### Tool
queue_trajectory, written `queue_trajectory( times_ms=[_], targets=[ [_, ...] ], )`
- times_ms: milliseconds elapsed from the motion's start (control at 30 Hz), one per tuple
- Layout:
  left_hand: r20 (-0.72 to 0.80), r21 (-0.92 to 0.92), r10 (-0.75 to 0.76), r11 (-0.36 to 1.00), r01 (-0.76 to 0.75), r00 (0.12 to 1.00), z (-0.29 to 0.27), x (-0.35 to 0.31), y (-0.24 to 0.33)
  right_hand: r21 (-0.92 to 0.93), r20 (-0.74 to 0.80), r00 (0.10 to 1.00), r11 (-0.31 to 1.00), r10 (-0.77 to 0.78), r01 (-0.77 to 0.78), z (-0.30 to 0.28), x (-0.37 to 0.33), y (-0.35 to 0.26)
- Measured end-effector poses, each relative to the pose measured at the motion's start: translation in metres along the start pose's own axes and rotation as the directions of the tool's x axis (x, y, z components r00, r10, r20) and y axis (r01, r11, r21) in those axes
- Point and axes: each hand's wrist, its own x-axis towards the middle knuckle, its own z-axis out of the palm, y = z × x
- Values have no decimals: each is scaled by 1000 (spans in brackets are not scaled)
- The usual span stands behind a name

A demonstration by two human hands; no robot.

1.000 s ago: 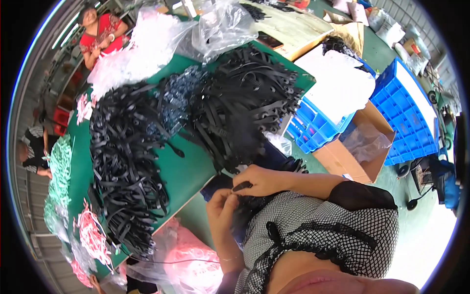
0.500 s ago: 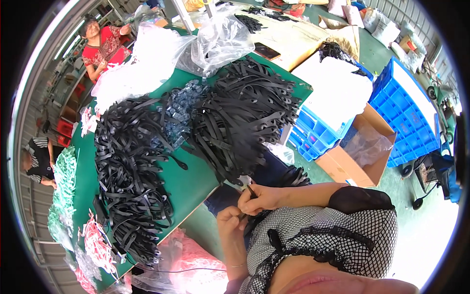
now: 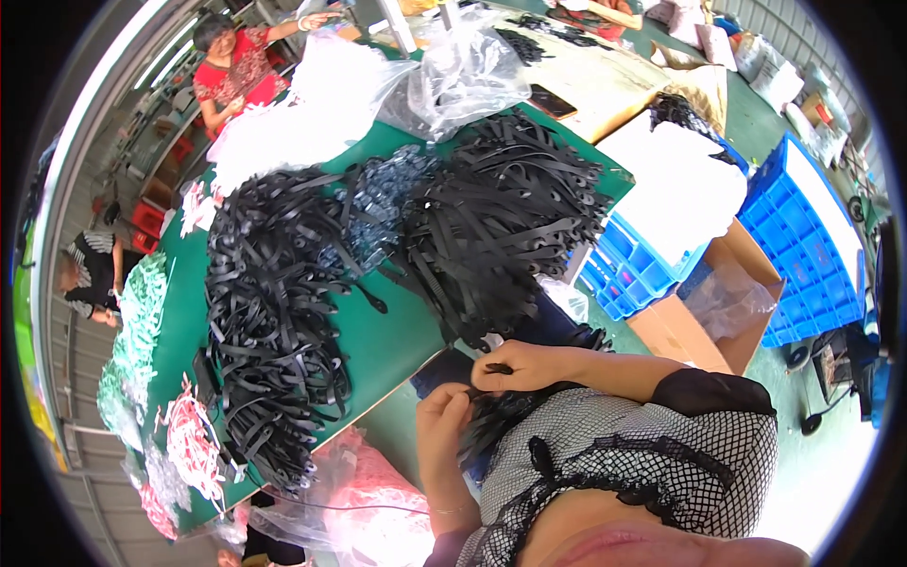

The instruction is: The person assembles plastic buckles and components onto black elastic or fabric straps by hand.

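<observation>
Both my hands are close together in front of my body, just off the near edge of the green table (image 3: 392, 326). A short black strap (image 3: 499, 369) pokes out of my right hand (image 3: 520, 367), whose fingers are closed round it. Beside it, my left hand (image 3: 442, 414) is pinched shut; what its fingertips hold is too small to make out. More black straps lie in my lap under the hands. On the table are a wide pile of black straps (image 3: 510, 208), a second tangled pile (image 3: 269, 312), and small translucent bluish plastic pieces (image 3: 378, 203) between them.
Clear plastic bags (image 3: 468, 71), green straps (image 3: 142, 302) and pink-white straps (image 3: 194, 444) lie around the table. To the right stand a cardboard box (image 3: 666, 331) and blue crates (image 3: 803, 236). A person in red (image 3: 236, 76) works across the table; others are nearby.
The whole view has shifted, so the table appears farther right. My hands stay close together, with the strap turned in my right fingers. The person in red has stretched an arm out.
</observation>
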Motion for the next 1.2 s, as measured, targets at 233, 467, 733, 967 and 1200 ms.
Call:
queue_trajectory(
  times_ms=[233, 467, 733, 967, 1200],
  targets=[
    [-48, 166, 59, 985, -50, 997, -12, -3, 10, 55, -42, 999, 998, -15, 18, -5, -3, 7],
    [-212, -610, 119, 759, -227, 970, -15, 10, -21, -98, -56, 997, 994, -61, 55, 7, 2, 8],
    [-41, -713, 201, 681, -170, 979, 7, 11, -7, -281, 69, 984, 943, -163, 176, 11, 1, 4],
    [-92, -366, 400, 838, -404, 912, 23, 4, 22, -320, -105, 980, 939, -171, 129, 3, -1, -6],
    [-158, 24, 340, 940, -341, 927, 44, 7, 10, -496, -157, 967, 863, -201, 98, 4, -2, -18]
  ],
)
